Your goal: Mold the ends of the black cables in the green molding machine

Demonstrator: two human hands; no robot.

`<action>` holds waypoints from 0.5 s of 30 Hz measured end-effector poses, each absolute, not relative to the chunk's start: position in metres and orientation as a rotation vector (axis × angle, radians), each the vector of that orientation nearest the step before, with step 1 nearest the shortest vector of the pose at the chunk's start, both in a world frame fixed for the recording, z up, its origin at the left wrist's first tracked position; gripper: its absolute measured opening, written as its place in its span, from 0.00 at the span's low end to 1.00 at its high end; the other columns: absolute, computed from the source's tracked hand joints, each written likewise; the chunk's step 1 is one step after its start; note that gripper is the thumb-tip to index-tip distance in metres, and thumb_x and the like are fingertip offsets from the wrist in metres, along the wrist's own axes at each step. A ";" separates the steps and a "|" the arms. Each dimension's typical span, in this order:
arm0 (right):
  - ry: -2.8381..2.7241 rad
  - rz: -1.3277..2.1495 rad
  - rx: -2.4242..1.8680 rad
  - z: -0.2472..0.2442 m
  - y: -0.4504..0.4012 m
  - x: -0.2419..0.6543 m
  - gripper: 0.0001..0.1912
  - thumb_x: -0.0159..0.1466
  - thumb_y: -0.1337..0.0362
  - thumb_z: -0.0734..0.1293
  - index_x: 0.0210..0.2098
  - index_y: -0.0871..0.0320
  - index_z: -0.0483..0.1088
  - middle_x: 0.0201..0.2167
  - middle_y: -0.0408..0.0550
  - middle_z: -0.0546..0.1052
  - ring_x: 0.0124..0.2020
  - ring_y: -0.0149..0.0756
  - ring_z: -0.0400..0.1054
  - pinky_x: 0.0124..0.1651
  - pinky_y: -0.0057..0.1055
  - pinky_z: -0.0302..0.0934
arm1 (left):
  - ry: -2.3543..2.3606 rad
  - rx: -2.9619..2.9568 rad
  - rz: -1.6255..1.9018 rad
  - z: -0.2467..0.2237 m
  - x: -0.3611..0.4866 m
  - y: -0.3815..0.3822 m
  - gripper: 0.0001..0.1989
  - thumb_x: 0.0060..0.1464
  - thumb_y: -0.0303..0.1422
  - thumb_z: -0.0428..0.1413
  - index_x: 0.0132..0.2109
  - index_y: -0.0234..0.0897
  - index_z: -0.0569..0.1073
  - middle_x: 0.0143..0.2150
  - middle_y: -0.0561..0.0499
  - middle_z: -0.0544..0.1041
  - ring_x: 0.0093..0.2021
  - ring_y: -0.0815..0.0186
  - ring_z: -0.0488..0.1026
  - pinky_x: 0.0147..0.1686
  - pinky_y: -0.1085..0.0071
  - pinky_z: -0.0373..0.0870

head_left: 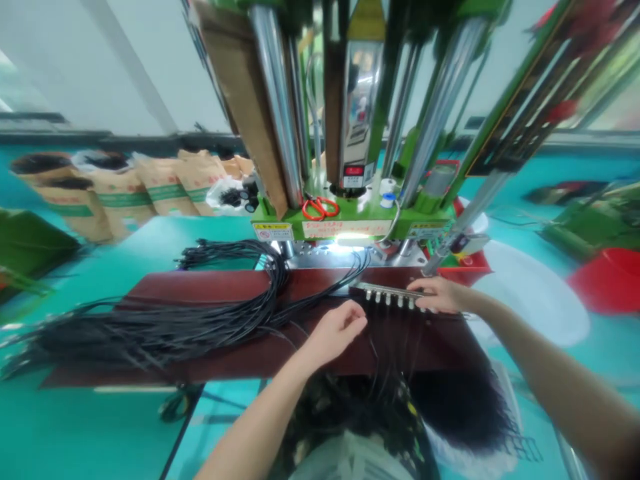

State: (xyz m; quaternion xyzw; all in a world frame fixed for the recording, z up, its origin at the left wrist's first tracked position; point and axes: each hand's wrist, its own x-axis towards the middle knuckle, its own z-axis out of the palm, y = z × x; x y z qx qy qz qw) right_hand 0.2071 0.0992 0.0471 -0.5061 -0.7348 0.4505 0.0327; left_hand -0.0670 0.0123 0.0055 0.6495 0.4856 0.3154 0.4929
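My left hand (339, 328) is over the dark red board, its thumb and fingers curled together. Whatever it may pinch is too small or hidden to make out. To the right, my right hand (436, 295) grips the end of a narrow metal bar (385, 291), with several pale metal ends sticking out along its near side. Thin dark strands run from these ends toward my lap. A large bundle of black cables (200, 327) lies on the board (170, 287) left of my hands, and some cables curve toward the machine's lit metal bed (320, 256).
A green press (280, 230) with steel columns stands just ahead; red-handled scissors (321, 208) rest on its ledge. Paper sacks (125, 193) line the left back. At right are a red bin (465, 263) and a white round surface (540, 293). Dark strands (460, 407) pile at lower right.
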 end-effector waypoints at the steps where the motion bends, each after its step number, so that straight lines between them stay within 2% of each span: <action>1: -2.357 1.313 -1.518 0.049 0.109 0.201 0.18 0.57 0.59 0.62 0.44 0.59 0.68 0.22 0.44 0.72 0.19 0.28 0.62 0.17 0.22 0.51 | 1.186 1.613 0.777 0.008 -0.070 0.013 0.10 0.53 0.38 0.47 0.38 0.37 0.67 0.25 0.55 0.67 0.24 0.72 0.63 0.22 0.78 0.59; 4: -2.594 1.103 -1.323 0.047 0.134 0.177 0.12 0.56 0.65 0.61 0.37 0.60 0.72 0.24 0.45 0.73 0.23 0.30 0.64 0.24 0.24 0.56 | 1.255 1.755 0.841 0.012 -0.082 0.020 0.10 0.54 0.38 0.46 0.35 0.37 0.67 0.25 0.55 0.67 0.26 0.71 0.64 0.25 0.76 0.60; 7: -2.609 0.954 -1.250 0.034 0.152 0.155 0.08 0.52 0.69 0.64 0.30 0.59 0.75 0.26 0.45 0.73 0.29 0.33 0.65 0.32 0.27 0.58 | 1.373 1.874 0.946 0.011 -0.097 0.034 0.11 0.55 0.39 0.46 0.34 0.37 0.67 0.29 0.53 0.70 0.28 0.69 0.66 0.30 0.74 0.62; 11: -2.557 0.778 -1.199 0.009 0.162 0.135 0.09 0.49 0.73 0.66 0.30 0.59 0.75 0.31 0.47 0.72 0.37 0.36 0.64 0.41 0.31 0.57 | 1.537 1.955 1.016 0.004 -0.115 0.061 0.11 0.54 0.39 0.46 0.36 0.38 0.68 0.34 0.50 0.72 0.32 0.66 0.68 0.34 0.71 0.63; 15: -2.442 0.660 -1.195 -0.008 0.158 0.133 0.10 0.51 0.72 0.66 0.33 0.59 0.75 0.32 0.47 0.72 0.38 0.37 0.65 0.43 0.32 0.58 | 1.584 2.042 0.944 -0.008 -0.116 0.086 0.12 0.55 0.39 0.45 0.34 0.38 0.68 0.32 0.51 0.71 0.33 0.65 0.67 0.35 0.70 0.62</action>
